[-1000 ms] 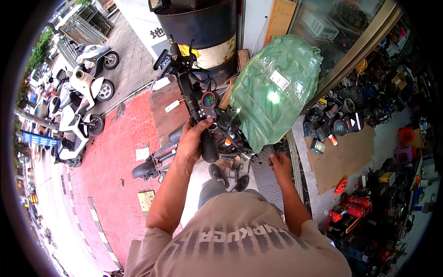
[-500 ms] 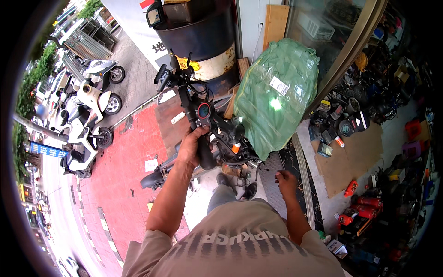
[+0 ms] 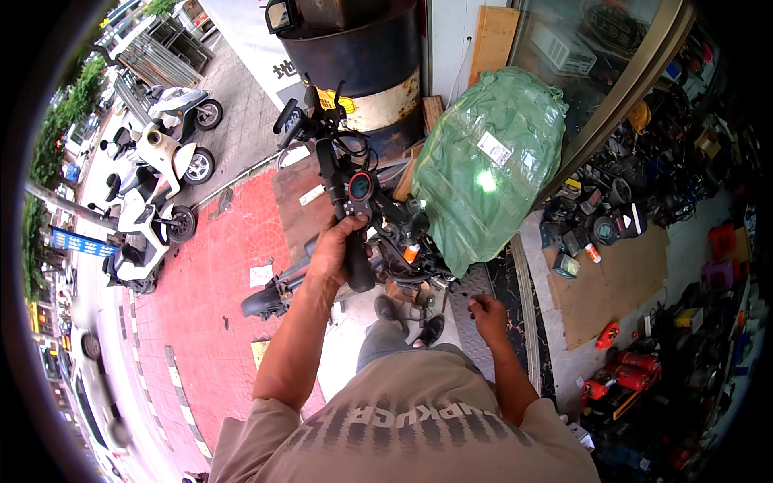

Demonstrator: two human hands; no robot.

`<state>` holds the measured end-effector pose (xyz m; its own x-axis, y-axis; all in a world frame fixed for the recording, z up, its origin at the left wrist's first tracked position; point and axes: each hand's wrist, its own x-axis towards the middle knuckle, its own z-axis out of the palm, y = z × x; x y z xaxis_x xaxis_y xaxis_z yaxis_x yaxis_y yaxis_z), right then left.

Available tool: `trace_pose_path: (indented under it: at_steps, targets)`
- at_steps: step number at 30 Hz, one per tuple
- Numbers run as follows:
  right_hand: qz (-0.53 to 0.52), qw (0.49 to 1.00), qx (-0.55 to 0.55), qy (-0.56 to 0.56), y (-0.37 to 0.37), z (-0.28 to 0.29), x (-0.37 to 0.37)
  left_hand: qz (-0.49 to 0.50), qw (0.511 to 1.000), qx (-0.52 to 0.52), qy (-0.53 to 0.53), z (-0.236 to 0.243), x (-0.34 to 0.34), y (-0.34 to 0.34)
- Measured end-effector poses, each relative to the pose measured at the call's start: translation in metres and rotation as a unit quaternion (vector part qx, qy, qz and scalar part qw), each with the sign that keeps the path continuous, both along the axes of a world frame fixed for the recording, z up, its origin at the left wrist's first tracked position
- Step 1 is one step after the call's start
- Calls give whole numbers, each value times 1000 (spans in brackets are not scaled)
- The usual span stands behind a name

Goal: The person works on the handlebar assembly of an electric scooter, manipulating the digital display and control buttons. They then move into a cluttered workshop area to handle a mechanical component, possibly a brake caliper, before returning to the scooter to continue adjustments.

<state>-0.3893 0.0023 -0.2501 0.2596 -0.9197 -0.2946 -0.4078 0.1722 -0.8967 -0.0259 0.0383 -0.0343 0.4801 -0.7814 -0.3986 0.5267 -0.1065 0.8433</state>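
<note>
My left hand [image 3: 333, 251] is wrapped round the black handlebar [image 3: 328, 165] of a small electric bike, close to its grip [image 3: 359, 270]. The thumb lies next to a round display [image 3: 361, 187] with a red ring. Below the bar are tangled cables and the dark frame, with an orange-and-white bottle or can [image 3: 411, 253] among them. The bike's wheel [image 3: 263, 302] shows left of my forearm. My right hand [image 3: 488, 316] hangs in the air right of the bike, fingers curled; whether something small is in them is hidden.
A bulky green-wrapped package [image 3: 491, 201] leans by the glass door, right of the bike. Behind stands a rusty drum [image 3: 354, 64]. Scooters [image 3: 173, 161] are parked at the left. Indoors at the right, a cardboard sheet [image 3: 608, 290] and red tools [image 3: 632, 370] lie on the floor.
The view has shifted slightly. My left hand keeps its grip on the handlebar, and my right hand has moved a little to the left with its fingers still curled.
</note>
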Motion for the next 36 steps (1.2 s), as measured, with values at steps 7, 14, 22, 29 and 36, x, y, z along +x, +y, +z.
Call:
trace_pose_path:
  at_steps: [7, 14, 22, 29, 36]
  targets:
    - [-1, 1000, -6, 23, 0, 0, -5, -2, 1000, 15, 6, 2, 0, 0]
    - [16, 1000, -12, 22, -4, 7, -5, 19, 1000, 0, 6, 4, -5, 0]
    - [32, 999, -19, 23, -8, -1, -2, 23, 1000, -7, -17, 3, -7, -5]
    - [80, 995, 60, 7, -8, 6, -3, 31, 999, -33, 28, 0, -13, 0]
    - [77, 976, 205, 8, -12, 14, -12, 64, 982, 72, 162, -123, 2, 82]
